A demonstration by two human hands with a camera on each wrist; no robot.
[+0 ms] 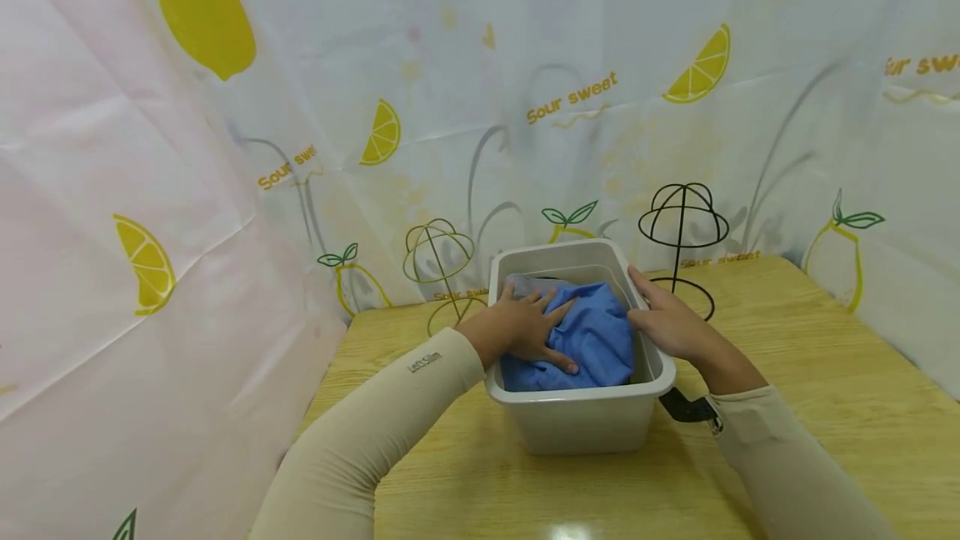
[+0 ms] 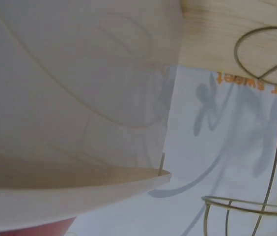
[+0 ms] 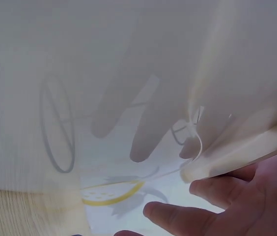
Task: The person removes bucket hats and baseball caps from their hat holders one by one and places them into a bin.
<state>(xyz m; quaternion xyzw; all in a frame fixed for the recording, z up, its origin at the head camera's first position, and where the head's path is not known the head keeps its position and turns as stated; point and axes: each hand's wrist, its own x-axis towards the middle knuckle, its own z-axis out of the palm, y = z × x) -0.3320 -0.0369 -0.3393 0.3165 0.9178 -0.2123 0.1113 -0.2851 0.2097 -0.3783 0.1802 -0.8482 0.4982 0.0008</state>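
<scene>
A pale grey plastic bin stands on the table with blue cloth bunched inside it. Greyer fabric shows at the cloth's far left. My left hand lies on the cloth, its fingers spread wide and pressing down. The left wrist view shows mostly the outer wall of the bin. At the right side, my right hand holds the bin by its rim, the thumb over the edge. In the right wrist view, the fingers extend below the rim outside, mirrored in the glossy wall.
Behind the bin on the left stands a gold wire stand; a black wire stand is behind it on the right. A lemon-print sheet hangs at the back and left of the wooden table.
</scene>
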